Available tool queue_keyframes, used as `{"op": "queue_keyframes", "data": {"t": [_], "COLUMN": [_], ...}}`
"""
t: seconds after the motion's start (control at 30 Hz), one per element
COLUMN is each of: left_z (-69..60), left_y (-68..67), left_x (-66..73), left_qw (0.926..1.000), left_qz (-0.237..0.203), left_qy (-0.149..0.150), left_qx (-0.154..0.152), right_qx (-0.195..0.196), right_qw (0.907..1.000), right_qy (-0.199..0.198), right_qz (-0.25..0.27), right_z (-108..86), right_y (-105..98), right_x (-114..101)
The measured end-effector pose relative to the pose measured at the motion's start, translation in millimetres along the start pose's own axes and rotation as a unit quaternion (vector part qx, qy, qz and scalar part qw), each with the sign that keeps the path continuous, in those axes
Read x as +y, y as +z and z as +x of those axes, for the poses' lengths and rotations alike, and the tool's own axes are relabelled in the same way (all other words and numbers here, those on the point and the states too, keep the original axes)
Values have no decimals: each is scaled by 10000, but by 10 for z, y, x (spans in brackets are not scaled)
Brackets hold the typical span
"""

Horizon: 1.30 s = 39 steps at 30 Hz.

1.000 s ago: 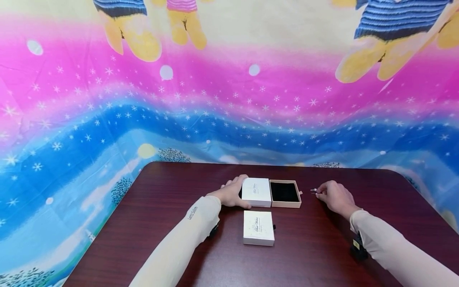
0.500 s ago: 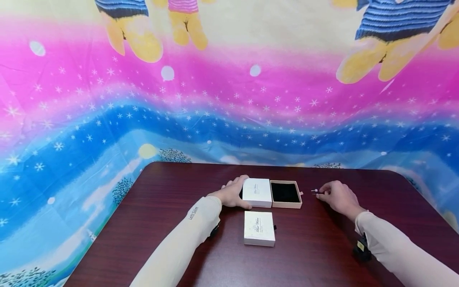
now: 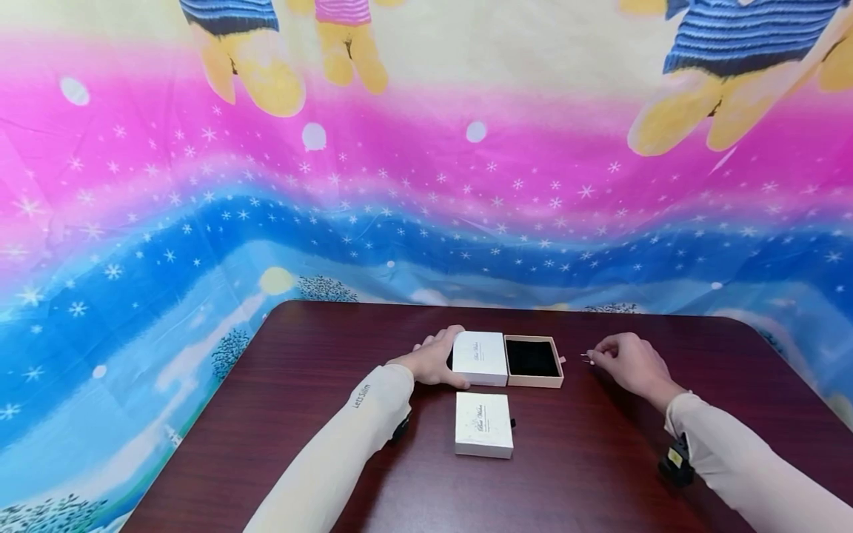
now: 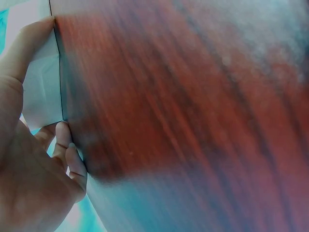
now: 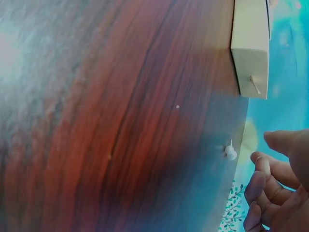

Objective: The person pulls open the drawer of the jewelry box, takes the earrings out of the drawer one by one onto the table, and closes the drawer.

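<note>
My left hand (image 3: 432, 360) grips a white lettered jewelry box sleeve (image 3: 478, 358), thumb on its near side and fingers at the far side. Against the sleeve's right end lies its drawer (image 3: 552, 382), lined with a black pad (image 3: 530, 357) and fitted with a small pull tab. Whether the drawer is still partly inside is unclear. To its right, my right hand (image 3: 629, 363) is at a tiny pearl stud earring (image 5: 231, 152), perhaps two. In the right wrist view, thumb and index finger stand apart, close beside the earring.
A second white lettered box (image 3: 483, 424) lies nearer to me, closed, with a dark tab at its right side. Both boxes are on a dark red-brown wooden table (image 3: 586, 474). A colourful printed cloth (image 3: 426, 185) hangs behind the table's far edge.
My right hand has shifted slightly, and its fingertips now cover more of the pearl, which showed more plainly before. The left hand and both boxes keep their places.
</note>
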<state>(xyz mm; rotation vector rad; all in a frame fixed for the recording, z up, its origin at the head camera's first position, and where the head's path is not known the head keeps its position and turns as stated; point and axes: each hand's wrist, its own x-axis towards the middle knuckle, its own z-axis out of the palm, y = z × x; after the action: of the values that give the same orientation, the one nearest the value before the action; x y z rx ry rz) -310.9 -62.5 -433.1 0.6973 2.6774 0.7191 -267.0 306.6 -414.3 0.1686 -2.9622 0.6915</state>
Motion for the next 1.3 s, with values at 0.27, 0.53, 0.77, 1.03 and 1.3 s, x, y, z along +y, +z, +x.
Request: {"op": "queue_keyframes", "data": {"t": [0.27,0.53,0.77,1.03,1.3], "left_z": [6,0,-1,4,12], "left_y": [7,2,4,3,4], "left_x": [1,9,10,1,-6], "left_qw": [10000,10000,10000,10000,10000], "left_qz": [29,0,20,40,58], "left_qy": [22,20,32,26,8], "left_qx": [31,23,27,31,18], "right_qx": [43,85,63,-99,-154], "right_qw": [10000,9999,9999,9998,9996], "right_qy": [34,11,18,70,24], "right_qz": [69,121,117,170,244], "right_z": [-4,-10,-15,-13,-8], "right_y": [5,16,60,128,186], "right_x": [-97,-193,-261,-321,-338]}}
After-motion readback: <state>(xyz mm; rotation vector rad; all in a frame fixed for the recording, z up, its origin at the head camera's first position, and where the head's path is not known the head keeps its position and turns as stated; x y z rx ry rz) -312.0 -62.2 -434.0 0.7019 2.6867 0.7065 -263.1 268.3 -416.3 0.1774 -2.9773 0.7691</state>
